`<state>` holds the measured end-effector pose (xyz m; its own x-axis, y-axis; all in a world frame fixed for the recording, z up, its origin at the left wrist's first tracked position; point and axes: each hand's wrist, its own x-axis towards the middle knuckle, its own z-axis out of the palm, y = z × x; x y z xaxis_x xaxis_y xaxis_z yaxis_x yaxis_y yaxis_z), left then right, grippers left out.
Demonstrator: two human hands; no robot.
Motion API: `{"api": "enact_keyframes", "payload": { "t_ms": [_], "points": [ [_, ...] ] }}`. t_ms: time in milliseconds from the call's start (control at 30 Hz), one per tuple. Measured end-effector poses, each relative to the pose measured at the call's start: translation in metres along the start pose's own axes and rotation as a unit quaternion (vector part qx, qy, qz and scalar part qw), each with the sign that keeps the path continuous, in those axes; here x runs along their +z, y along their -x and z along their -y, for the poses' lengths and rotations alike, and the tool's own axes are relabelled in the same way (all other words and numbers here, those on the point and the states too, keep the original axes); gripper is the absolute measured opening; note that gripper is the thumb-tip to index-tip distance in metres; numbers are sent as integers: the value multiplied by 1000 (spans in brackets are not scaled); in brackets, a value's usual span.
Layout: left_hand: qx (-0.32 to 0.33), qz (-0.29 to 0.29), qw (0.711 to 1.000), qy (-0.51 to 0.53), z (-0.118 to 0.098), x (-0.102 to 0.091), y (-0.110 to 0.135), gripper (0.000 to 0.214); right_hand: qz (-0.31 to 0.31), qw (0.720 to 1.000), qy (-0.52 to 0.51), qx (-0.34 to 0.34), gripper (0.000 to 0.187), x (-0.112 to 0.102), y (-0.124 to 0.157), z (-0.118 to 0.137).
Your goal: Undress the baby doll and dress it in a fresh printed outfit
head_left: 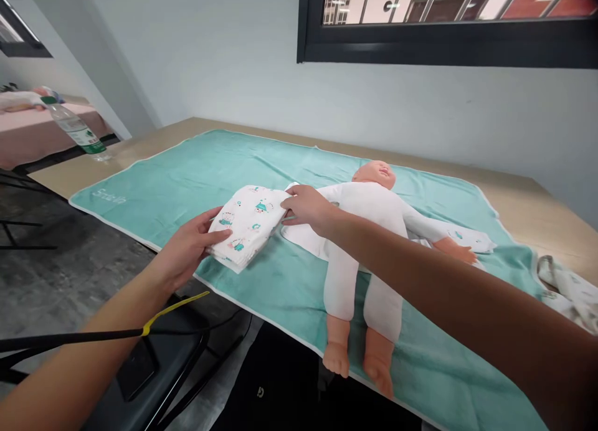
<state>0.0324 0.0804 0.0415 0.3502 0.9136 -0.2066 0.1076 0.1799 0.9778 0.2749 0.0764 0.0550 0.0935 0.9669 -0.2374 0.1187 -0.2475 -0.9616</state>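
My left hand (190, 244) grips the left edge of a folded white cloth (250, 222) printed with small teal and pink figures, thumb on top and fingers beneath. At the opposite edge, my right hand (308, 208) pinches the cloth with closed fingers. The cloth is held in a flat, layered stack above a teal blanket (177, 169). Just right of it, a baby doll (371, 200) in a white bodysuit lies on its back, head toward the wall and feet at the near edge. My right forearm passes over the doll and hides part of its body.
At the table's left corner stands a water bottle (77, 132) with a green cap. A crumpled printed cloth (567, 291) lies at the right edge. Below the near left side is a black chair (159, 362) with a phone-like object (137, 369). A black cable (70, 341) crosses my left forearm.
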Motion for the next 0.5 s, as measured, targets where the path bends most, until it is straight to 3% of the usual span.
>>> {"api": "enact_keyframes", "payload": {
  "t_ms": [67, 167, 233, 300, 400, 500],
  "points": [
    [-2, -22, 999, -46, 2, -11, -11, 73, 9, 995, 91, -28, 28, 6, -20, 1],
    [-11, -77, 982, -170, 13, -27, -24, 75, -2, 974, 219, -67, 45, 14, -32, 2],
    [29, -139, 946, -292, 21, -36, -29, 74, -5, 957, 269, -107, 55, 15, -27, 4],
    [100, -173, 901, -385, 23, -39, -32, 70, -4, 934, 320, -158, 53, 13, -15, 8],
    [194, -109, 870, -441, 15, -32, -44, 60, -17, 916, 339, -214, 40, 3, 10, 17],
    [256, 55, 832, -489, 11, -16, -70, 57, -37, 910, 326, -255, 31, -14, 40, 24]
  ]
}}
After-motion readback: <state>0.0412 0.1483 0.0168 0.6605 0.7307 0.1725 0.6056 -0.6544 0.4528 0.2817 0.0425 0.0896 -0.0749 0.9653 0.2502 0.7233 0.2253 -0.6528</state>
